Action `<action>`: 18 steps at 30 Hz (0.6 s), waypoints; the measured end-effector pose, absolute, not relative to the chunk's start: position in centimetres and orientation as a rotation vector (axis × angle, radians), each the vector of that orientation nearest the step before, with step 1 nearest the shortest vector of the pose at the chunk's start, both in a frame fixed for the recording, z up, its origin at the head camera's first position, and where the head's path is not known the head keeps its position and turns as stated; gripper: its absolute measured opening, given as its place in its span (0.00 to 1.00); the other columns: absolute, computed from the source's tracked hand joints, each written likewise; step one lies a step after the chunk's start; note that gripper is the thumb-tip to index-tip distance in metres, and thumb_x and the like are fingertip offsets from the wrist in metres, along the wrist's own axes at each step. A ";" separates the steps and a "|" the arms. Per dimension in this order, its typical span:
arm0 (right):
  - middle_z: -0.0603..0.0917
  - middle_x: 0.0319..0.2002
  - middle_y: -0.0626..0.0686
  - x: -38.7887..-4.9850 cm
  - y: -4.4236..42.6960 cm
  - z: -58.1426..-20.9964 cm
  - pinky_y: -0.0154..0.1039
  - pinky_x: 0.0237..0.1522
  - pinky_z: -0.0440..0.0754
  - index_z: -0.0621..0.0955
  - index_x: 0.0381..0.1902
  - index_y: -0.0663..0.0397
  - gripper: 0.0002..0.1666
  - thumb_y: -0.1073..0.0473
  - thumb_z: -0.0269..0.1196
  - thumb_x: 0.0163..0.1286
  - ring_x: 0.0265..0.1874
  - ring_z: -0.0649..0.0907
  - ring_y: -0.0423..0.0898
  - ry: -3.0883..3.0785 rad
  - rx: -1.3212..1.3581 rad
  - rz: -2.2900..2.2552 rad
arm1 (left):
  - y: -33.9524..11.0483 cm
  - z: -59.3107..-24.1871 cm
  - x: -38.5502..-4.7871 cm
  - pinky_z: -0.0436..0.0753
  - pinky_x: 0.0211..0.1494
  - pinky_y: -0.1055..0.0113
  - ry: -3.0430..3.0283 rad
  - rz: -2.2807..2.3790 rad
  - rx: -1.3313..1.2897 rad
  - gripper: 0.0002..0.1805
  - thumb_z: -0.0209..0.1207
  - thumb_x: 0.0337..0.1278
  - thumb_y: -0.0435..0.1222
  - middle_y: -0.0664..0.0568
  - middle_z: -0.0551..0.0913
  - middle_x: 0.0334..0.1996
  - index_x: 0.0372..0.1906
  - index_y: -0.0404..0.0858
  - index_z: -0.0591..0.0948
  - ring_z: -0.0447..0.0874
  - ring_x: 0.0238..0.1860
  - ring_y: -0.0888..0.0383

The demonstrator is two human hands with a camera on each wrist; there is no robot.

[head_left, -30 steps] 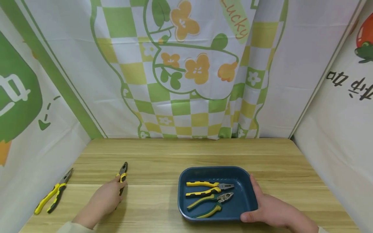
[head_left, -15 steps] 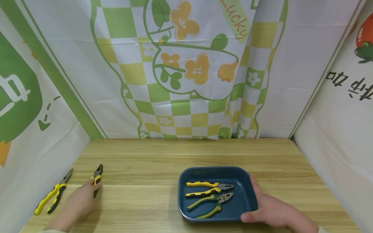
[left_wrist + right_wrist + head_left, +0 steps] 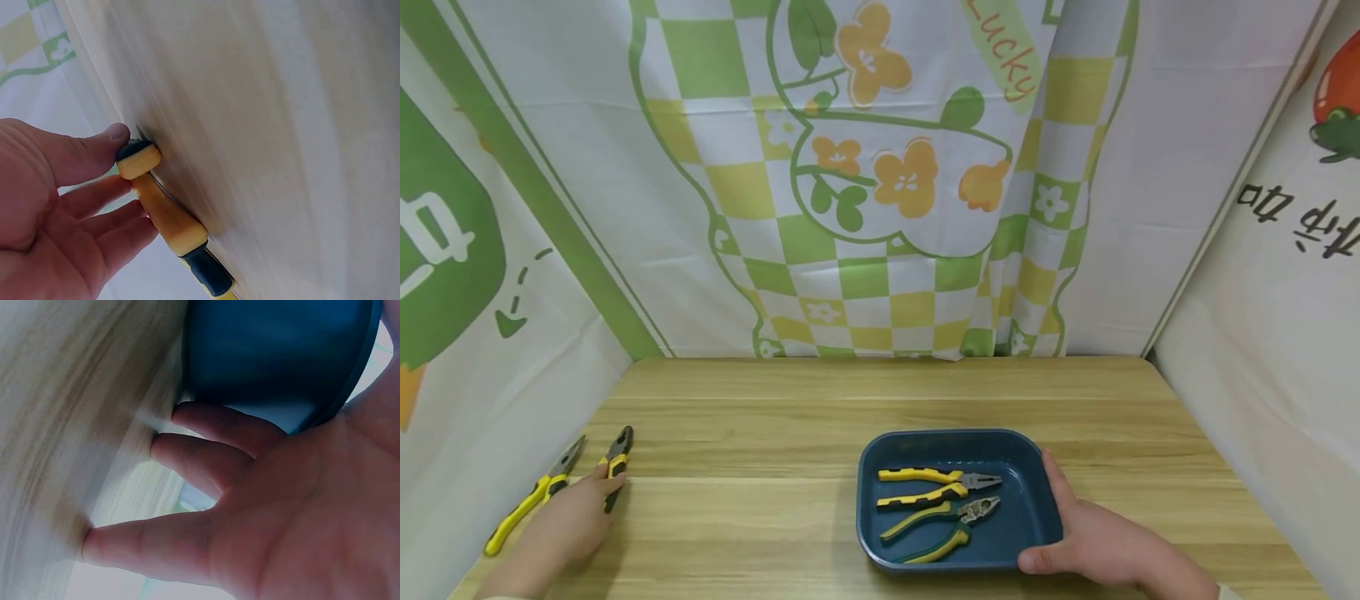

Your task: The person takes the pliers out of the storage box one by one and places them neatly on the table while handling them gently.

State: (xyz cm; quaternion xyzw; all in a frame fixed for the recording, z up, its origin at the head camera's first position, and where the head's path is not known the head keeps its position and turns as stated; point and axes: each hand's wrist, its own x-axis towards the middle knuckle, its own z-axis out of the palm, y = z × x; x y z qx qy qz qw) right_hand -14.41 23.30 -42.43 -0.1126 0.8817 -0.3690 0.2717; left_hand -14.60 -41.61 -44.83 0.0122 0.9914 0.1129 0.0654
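My left hand (image 3: 574, 518) pinches the yellow-and-black handles of a pair of pliers (image 3: 619, 454) at the table's left side, grey nose pointing away. In the left wrist view, thumb and fingers meet on one handle end of these pliers (image 3: 172, 215), close to the wood. Just left lies a second pair of yellow-and-black pliers (image 3: 520, 517), long-nosed, partly covered by my left hand. My right hand (image 3: 1097, 542) holds the right end of a dark blue tray (image 3: 1026, 527), thumb at the near corner. In the right wrist view, several fingertips touch the table beside the tray (image 3: 275, 350).
Inside the tray lie yellow-and-black pliers (image 3: 958, 478) and, nearer me, green-and-yellow pliers (image 3: 977, 510), jaws to the right. The wooden table (image 3: 775, 417) ends at a printed cloth backdrop (image 3: 887, 292), with white cloth walls at both sides.
My left hand has carried its pliers leftward across the table, closer to the long-nosed pair. The right hand and the tray stay in place.
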 end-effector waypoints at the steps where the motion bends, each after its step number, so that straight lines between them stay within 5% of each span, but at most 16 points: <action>1: 0.81 0.50 0.68 -14.4 23.3 -42.4 0.55 0.53 0.74 0.23 0.74 0.62 0.78 0.40 0.71 0.62 0.43 0.80 0.53 2.372 -0.304 -0.998 | -41.7 -44.8 -14.6 0.69 0.22 0.61 2.973 0.338 0.024 0.28 0.53 0.52 0.22 0.15 0.56 0.63 0.63 0.20 0.71 0.73 0.27 0.51; 8: 0.79 0.52 0.69 -14.2 23.2 -42.3 0.55 0.53 0.74 0.24 0.74 0.62 0.78 0.40 0.71 0.61 0.44 0.80 0.54 2.380 -0.298 -1.005 | -41.9 -44.0 -14.7 0.77 0.33 0.56 2.920 0.276 0.010 0.27 0.54 0.54 0.22 0.15 0.59 0.62 0.63 0.21 0.72 0.77 0.49 0.33; 18: 0.81 0.48 0.68 -14.3 23.2 -42.5 0.53 0.51 0.75 0.23 0.74 0.63 0.78 0.40 0.71 0.62 0.41 0.80 0.53 2.377 -0.315 -0.999 | -42.2 -43.9 -14.5 0.72 0.26 0.61 2.963 0.304 0.049 0.29 0.58 0.48 0.21 0.14 0.60 0.61 0.60 0.19 0.73 0.78 0.33 0.48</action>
